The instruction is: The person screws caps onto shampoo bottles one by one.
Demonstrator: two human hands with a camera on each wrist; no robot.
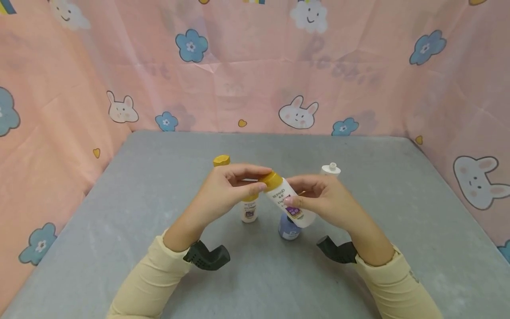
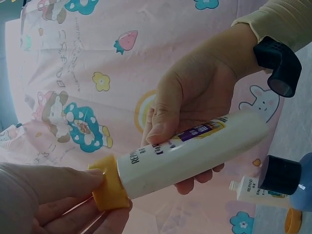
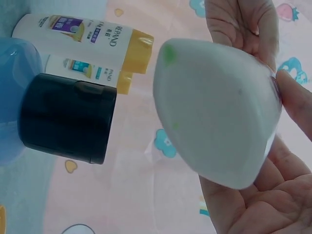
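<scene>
A white shampoo bottle (image 1: 287, 203) with a purple label and a yellow cap (image 1: 272, 180) is held up, tilted, between both hands. My left hand (image 1: 229, 188) pinches the yellow cap between thumb and fingers. Around the white body is my right hand (image 1: 326, 199), its thumb lying on the label side. In the left wrist view the cap (image 2: 111, 183) sits at the neck end of the bottle (image 2: 195, 152). The right wrist view looks at the bottle's base (image 3: 219, 112), which hides the cap there.
Below the held bottle stands a blue bottle (image 1: 289, 229) with a dark cap (image 3: 68, 118). Two yellow-capped white bottles (image 1: 249, 212) (image 3: 80, 41) stand to the left. Behind my right hand is an uncapped white bottle (image 1: 330, 169). A loose yellow cap (image 2: 293, 222) lies near it.
</scene>
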